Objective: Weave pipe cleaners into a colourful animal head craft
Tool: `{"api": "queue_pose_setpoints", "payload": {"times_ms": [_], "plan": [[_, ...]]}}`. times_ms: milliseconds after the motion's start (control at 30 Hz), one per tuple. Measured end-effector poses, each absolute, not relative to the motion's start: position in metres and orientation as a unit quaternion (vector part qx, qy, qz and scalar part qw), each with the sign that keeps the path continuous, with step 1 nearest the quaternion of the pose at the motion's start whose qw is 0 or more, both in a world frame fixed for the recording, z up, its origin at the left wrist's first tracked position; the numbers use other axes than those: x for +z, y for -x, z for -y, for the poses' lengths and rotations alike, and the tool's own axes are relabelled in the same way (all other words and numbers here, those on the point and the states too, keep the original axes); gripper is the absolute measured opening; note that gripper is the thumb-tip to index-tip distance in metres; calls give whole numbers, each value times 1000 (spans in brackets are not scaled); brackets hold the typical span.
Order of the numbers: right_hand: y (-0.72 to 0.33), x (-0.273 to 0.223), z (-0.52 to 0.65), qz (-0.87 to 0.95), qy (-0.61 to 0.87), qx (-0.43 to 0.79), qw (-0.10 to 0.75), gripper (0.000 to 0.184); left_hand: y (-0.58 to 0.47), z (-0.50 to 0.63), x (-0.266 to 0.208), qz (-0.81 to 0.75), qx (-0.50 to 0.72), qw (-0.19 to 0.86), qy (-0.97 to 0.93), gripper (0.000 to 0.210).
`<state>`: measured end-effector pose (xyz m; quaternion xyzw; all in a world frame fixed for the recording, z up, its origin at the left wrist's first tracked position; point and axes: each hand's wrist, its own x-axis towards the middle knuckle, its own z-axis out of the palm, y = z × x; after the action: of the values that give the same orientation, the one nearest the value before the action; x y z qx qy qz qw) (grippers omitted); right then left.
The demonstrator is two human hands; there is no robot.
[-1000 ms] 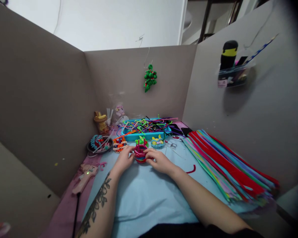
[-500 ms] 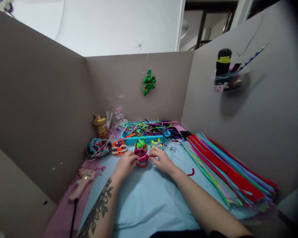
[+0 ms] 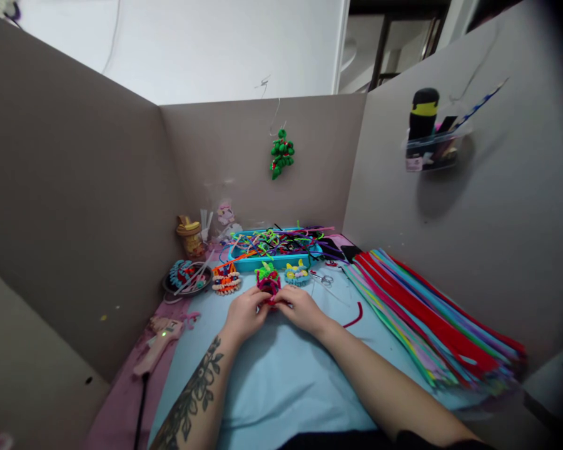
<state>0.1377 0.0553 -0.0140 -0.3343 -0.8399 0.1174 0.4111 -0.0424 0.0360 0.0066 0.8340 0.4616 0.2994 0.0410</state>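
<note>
A small magenta, basket-like piece of bent pipe cleaners is on the blue cloth between my hands. My left hand pinches its near left edge, thumb and fingertips closed. My right hand pinches the near right edge, its fingertips almost touching the left ones. The lower part of the piece is hidden behind the fingers. Just beyond it is a bright green pipe-cleaner figure. A curved dark red pipe cleaner lies right of my right hand.
Behind stands a blue tray of tangled pipe cleaners. Bundled pipe cleaners cover the right side. Scissors, an orange-and-cream piece and a yellow-and-blue one sit nearby. At left are a glue gun and dark bowl.
Both hands have moved inward, so the fingertips now meet at the near side of the magenta piece. More of the dark red pipe cleaner and the yellow-and-blue piece shows.
</note>
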Motion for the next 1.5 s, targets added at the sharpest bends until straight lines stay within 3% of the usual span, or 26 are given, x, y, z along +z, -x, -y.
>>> {"api": "queue_pose_setpoints", "payload": {"times_ms": [300,833,1500], "plan": [[-130,-15,-52,802,409,117,419,12,41,-36,7,-458,313,66,-829,22],[-119,-20,-47,750,427,129,489,13,40,-45,0,-489,349,91,-794,17],[-110,-23,-46,735,440,138,497,9,32,-43,2,-504,374,117,-770,24]]}}
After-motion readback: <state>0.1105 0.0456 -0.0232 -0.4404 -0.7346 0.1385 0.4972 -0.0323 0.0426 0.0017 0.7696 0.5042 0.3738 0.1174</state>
